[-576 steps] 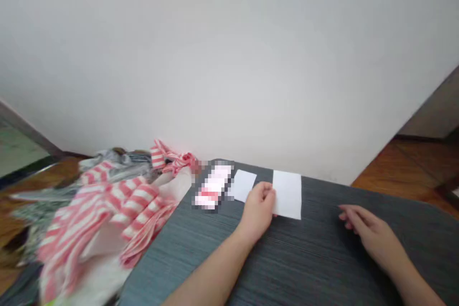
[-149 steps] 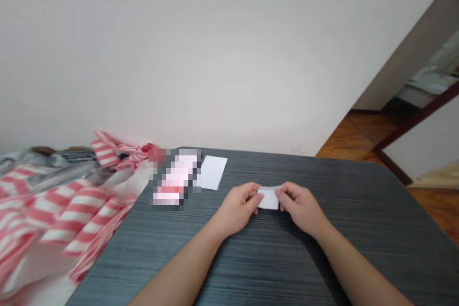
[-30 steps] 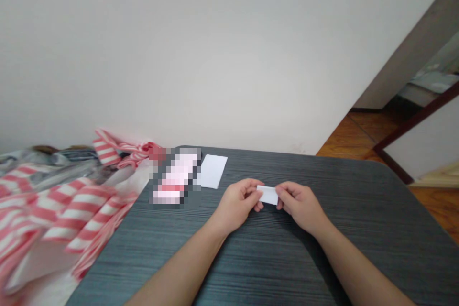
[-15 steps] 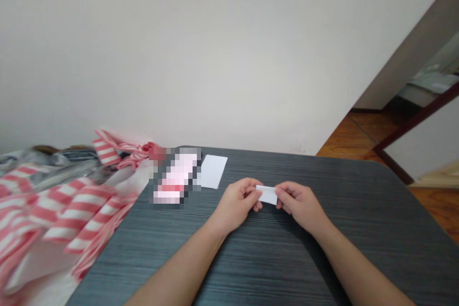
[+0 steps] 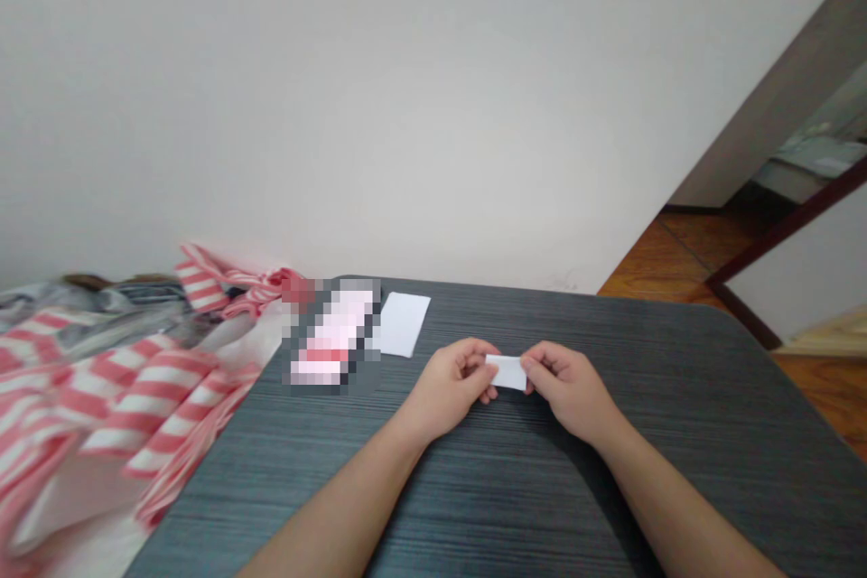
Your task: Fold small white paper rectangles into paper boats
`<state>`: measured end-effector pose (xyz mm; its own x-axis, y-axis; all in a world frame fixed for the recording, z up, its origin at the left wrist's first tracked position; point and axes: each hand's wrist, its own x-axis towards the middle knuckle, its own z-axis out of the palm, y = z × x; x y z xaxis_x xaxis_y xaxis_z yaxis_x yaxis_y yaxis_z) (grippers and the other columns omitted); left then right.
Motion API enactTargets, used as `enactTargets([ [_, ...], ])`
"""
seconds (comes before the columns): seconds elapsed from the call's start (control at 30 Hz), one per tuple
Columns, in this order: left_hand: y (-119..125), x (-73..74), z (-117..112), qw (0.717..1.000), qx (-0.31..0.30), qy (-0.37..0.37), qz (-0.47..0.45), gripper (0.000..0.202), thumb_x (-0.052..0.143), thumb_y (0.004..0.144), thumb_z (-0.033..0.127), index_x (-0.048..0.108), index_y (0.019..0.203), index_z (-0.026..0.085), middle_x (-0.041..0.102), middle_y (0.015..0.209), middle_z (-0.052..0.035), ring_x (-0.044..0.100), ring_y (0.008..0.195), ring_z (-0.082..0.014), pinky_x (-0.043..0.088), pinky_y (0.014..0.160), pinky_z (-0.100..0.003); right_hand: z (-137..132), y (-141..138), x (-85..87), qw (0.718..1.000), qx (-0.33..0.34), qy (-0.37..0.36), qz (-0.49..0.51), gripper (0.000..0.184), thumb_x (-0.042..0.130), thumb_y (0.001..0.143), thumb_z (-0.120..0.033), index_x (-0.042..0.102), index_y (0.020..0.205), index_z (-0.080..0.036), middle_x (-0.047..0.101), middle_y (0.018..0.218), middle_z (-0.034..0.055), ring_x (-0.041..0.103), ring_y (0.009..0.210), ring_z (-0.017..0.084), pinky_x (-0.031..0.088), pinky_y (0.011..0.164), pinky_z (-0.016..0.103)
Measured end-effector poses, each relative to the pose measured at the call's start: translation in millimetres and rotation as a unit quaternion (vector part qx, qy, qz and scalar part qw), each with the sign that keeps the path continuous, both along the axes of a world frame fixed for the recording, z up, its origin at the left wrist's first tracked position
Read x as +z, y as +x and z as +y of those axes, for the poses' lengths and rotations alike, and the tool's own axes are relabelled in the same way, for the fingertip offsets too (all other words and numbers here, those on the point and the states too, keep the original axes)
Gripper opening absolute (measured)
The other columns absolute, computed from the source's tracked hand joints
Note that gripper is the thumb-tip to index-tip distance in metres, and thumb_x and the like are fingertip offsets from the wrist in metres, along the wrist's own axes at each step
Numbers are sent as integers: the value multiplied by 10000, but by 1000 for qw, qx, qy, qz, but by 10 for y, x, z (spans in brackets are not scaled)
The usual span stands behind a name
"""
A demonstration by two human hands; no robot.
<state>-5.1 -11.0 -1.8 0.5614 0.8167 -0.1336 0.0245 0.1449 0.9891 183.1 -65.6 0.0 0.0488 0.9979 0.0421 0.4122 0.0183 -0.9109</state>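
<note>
Between my two hands is a small white piece of paper [image 5: 508, 373], which looks folded along its upper edge. My left hand [image 5: 452, 385] pinches its left end, thumb on the near face. The right end is pinched by my right hand [image 5: 565, 386], its thumb also in front and the other fingers curled behind. Both hands are held over the dark tabletop [image 5: 474, 488]. Beyond my left hand lies a white stack of paper [image 5: 404, 325], flat on the table.
A pixelated, pinkish flat object [image 5: 331, 334] lies left of the paper stack. Red-and-white striped cloth [image 5: 155, 388] is heaped beside the table's left edge. A pale wall [image 5: 433, 108] rises behind the table. Wooden floor [image 5: 650, 257] shows at the right.
The paper's upper fold appears slightly lower and flatter, and the paper has shifted a little to the right. Both hands keep their pinch and have barely moved.
</note>
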Motion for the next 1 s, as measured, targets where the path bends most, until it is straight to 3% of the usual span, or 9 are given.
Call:
enactTargets([
  [0.17, -28, 58, -15, 997, -18, 71, 34, 233, 628, 829, 309, 640, 1001, 152, 644, 738, -5, 581, 612, -123, 448, 583, -222, -12, -68, 64, 999, 35, 11, -32, 245, 534, 886, -258, 610, 664, -186, 620, 619, -7, 557, 602, 144, 416, 598, 245],
  [0.37, -44, 123, -30, 977, -31, 167, 126, 245, 569, 878, 365, 699, 815, 167, 666, 733, -24, 561, 632, -135, 401, 566, -220, -17, -132, 97, 997, 50, 20, -64, 236, 546, 876, -237, 602, 653, -184, 594, 607, -13, 529, 583, 136, 380, 562, 238],
  [1.0, -43, 36, 5, 987, -29, 114, 111, 236, 531, 886, 330, 618, 754, 156, 583, 615, 17, 538, 582, -118, 390, 553, -211, -29, -76, 69, 996, 49, 20, -65, 245, 523, 898, -231, 585, 666, -181, 582, 615, -16, 530, 596, 135, 391, 590, 242],
])
